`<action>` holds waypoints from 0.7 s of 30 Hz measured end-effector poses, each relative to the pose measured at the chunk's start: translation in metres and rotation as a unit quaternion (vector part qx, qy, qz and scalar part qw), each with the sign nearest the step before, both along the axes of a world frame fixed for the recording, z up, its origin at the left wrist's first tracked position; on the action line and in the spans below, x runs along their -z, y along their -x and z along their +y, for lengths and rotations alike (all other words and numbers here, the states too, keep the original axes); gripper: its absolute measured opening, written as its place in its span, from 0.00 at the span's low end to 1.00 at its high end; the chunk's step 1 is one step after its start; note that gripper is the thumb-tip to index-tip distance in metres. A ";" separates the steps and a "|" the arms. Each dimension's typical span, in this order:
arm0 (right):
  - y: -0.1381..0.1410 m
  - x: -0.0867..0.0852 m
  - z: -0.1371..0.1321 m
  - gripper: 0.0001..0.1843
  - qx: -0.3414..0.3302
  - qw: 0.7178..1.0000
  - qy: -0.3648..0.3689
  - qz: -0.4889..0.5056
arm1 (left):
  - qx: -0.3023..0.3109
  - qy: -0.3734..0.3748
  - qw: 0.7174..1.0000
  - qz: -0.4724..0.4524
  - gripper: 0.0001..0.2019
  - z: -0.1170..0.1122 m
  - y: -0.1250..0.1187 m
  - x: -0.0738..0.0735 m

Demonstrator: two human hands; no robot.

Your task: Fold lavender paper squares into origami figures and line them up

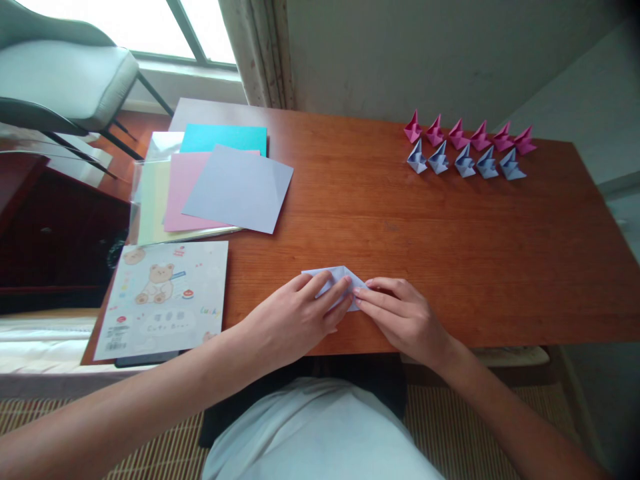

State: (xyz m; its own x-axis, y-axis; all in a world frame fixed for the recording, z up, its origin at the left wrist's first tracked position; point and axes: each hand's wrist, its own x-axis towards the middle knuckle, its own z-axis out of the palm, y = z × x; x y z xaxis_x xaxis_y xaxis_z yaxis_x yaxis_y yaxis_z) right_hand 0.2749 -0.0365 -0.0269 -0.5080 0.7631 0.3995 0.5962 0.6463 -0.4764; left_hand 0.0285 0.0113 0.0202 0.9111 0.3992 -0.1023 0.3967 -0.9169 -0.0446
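Observation:
A small folded sheet of pale lavender paper [344, 273] lies on the table near its front edge, creased into an angular shape. My left hand [305, 310] covers its left part, fingers bent and pressing down on it. From the other side, my right hand [400, 310] pinches the paper's right edge between thumb and fingers. The fingertips of both hands almost meet over the middle. Fingers hide much of the lower part of the paper, so its exact fold cannot be made out.
Several pink folded paper figures [459, 135] stand in a row at the back right, with several lavender figures [465, 162] before them. Left on the wooden table [345, 200] lie a loose lavender sheet [240, 190], pink paper [187, 193], a teal sheet [225, 138] and a bear-print pad [165, 293].

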 end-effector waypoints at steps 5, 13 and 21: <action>0.003 -0.019 0.019 0.12 0.064 0.983 0.145 0.089 | 0.008 0.006 1.000 -0.004 0.20 0.001 0.000 0.000; 0.020 -0.037 0.080 0.07 0.126 0.946 0.271 -0.122 | 0.006 -0.002 1.000 -0.011 0.19 0.000 0.000 0.000; 0.030 -0.051 0.101 0.11 0.133 0.909 0.321 -0.232 | -0.001 0.005 1.000 -0.029 0.18 0.001 0.000 0.002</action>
